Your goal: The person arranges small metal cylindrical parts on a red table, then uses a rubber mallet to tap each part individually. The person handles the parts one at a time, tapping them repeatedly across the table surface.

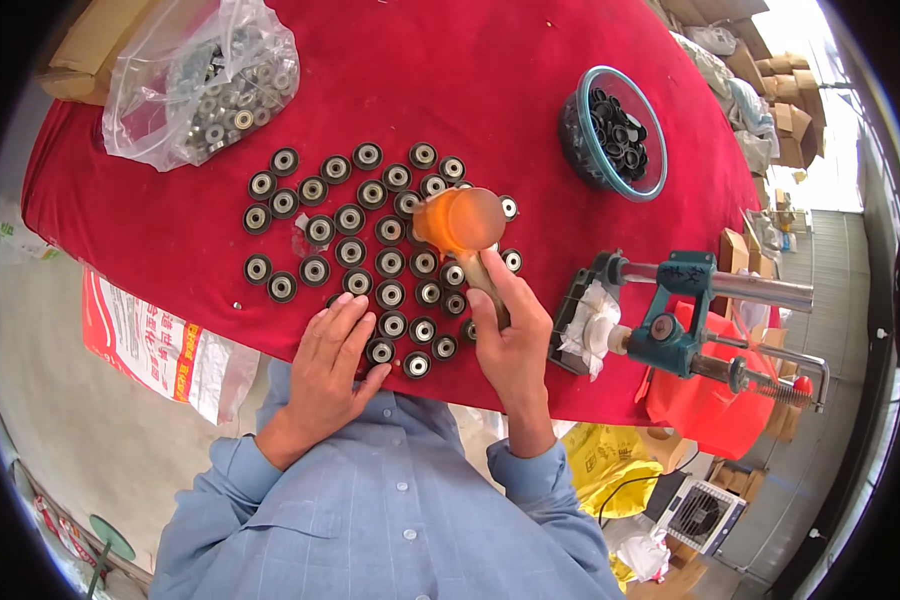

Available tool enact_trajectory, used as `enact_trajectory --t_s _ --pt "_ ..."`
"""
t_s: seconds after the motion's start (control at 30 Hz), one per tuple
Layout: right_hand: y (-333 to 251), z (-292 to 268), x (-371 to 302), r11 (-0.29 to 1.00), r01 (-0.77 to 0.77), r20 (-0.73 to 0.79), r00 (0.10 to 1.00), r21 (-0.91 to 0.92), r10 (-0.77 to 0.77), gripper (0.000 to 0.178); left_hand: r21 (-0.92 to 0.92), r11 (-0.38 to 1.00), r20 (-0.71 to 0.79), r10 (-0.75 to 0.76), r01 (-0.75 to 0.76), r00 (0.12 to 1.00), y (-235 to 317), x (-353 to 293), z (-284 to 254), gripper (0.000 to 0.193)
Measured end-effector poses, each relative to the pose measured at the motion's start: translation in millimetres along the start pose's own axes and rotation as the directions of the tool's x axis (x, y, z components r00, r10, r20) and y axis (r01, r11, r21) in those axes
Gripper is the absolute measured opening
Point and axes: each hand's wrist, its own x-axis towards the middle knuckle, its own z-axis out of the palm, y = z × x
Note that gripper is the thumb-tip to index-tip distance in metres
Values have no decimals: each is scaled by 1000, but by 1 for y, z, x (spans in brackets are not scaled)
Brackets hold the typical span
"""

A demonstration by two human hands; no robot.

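Note:
Many small black rollers with metal bearing centres (390, 262) lie spread over the red cloth, in loose rows. My right hand (515, 345) is closed round the pale handle of a mallet with an orange, translucent head (462, 220). That head is held over the right part of the group and hides some rollers beneath it. At the near edge of the cloth rests my left hand (320, 370), its fingers stretched out and the thumb apart. Its fingertips touch or lie just beside the nearest rollers; the exact contact is hidden.
A clear plastic bag of metal bearings (230, 95) sits at the far left beside a cardboard box (95, 50). Black rings fill a clear blue-rimmed bowl (580, 150) at the far right. A green hand press (670, 315) stands right of my right hand.

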Motion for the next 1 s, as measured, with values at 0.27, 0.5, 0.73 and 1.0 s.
enact_trajectory --t_s 0.27,0.5,0.73,1.0 --pt "-6 -15 -38 994 -48 35 998 -99 52 49 -3 1000 -34 2 -2 999 -1 2 1 71" --pt "-30 13 -8 988 151 -30 988 -10 -151 56 9 1000 -19 -1 1 1000 -1 3 0 71" --pt "-32 7 -22 994 105 61 992 42 -107 55 -46 999 -29 -18 17 999 -3 1 2 70" --pt "-23 11 9 991 127 -108 986 28 -124 47 -200 979 -66 -57 43 996 -9 3 -17 72"
